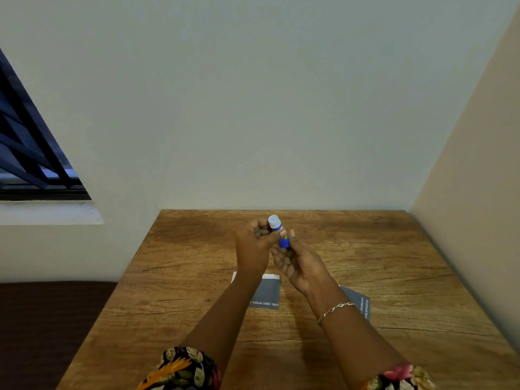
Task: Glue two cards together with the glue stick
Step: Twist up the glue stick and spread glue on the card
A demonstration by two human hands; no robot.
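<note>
Just one glue stick [279, 231] here, cap on, held up over the wooden table [394, 263]. Left hand [254, 243] pinches it near the cap, right hand [298, 263] grips the blue base. Two grey cards lie flat underneath, well apart: left card [267, 294], right card [363, 304]

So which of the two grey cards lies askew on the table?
The right card, partly hidden under the right forearm; the left card lies square and shows a white strip.

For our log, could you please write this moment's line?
left hand, right hand: grip capped blue glue stick | grey cards: flat on wooden table
</note>
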